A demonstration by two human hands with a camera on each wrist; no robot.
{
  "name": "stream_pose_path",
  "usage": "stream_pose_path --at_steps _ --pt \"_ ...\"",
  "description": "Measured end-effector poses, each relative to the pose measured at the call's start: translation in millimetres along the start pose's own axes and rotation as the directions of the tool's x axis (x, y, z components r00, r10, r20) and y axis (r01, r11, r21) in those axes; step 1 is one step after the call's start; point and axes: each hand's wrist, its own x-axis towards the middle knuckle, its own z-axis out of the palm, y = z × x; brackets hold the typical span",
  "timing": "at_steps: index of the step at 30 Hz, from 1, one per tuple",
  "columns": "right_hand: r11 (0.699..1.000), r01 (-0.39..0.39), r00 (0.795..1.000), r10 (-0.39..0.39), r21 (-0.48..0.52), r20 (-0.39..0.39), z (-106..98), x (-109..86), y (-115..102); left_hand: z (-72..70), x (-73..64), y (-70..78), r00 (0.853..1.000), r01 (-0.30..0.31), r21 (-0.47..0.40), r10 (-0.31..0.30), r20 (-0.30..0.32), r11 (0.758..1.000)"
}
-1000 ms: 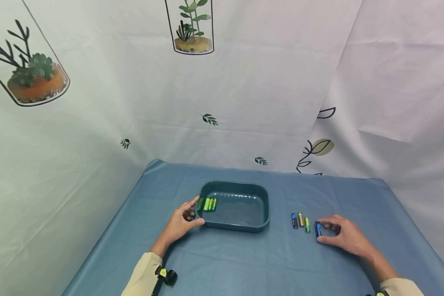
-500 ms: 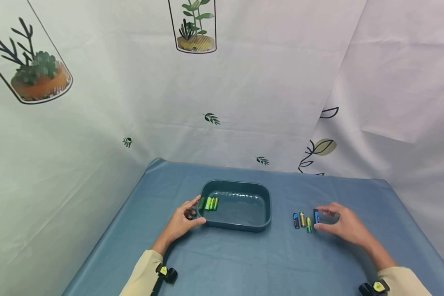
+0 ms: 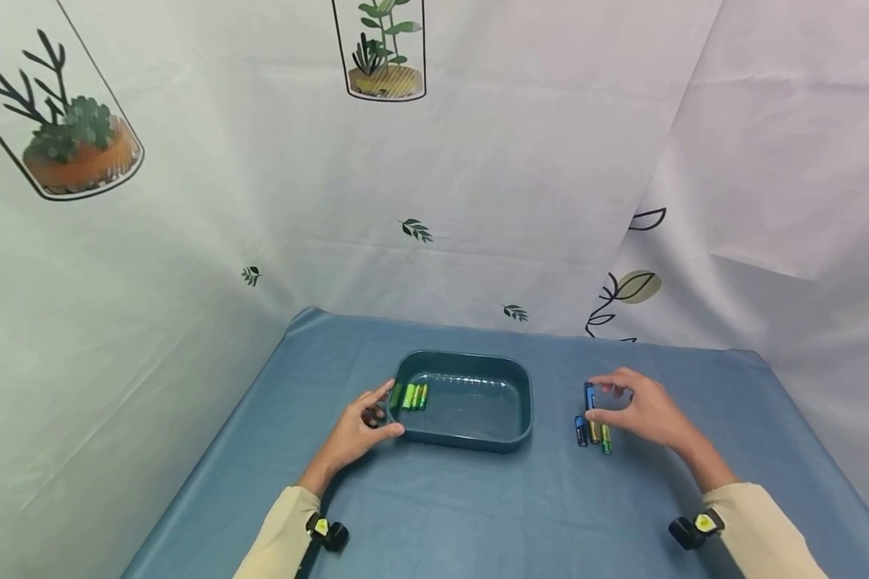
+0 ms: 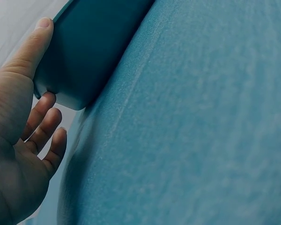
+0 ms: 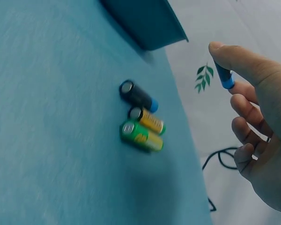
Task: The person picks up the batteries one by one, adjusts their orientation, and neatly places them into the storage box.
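Note:
My right hand (image 3: 640,408) pinches a blue battery (image 5: 224,75) between thumb and fingertip, raised above the table. Below it on the cloth lie three batteries side by side: a dark one with a blue end (image 5: 138,96), a gold one with a green end (image 5: 149,121) and a green-yellow one (image 5: 141,136). My left hand (image 3: 353,434) grips the left end of a dark teal tray (image 3: 463,443), thumb at the front rim and index finger at the left side. Inside the tray, several green batteries (image 3: 409,397) stand in a row against the left end.
A blue cloth (image 3: 478,515) covers the table. White printed fabric (image 3: 478,177) hangs behind and at both sides. Each wrist carries a small black camera, such as the left camera (image 3: 335,537).
My right hand has lifted the blue battery off the table and carried it left, over the other loose batteries. The left hand stays at the tray, which has not moved on the table.

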Motion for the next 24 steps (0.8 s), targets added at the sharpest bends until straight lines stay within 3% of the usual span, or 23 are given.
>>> stream_pose_path --at_steps 9,24 --pt "0.999 0.009 0.999 -0.011 0.050 0.037 4.8 25.0 -16.9 0.3 1.0 1.4 1.000 0.011 0.003 -0.011 0.000 1.000" --pt "0.990 0.051 0.998 -0.056 0.128 0.037 17.4 59.6 -48.3 -1.0 1.2 1.6 1.000 0.009 -0.002 -0.009 0.001 1.000"
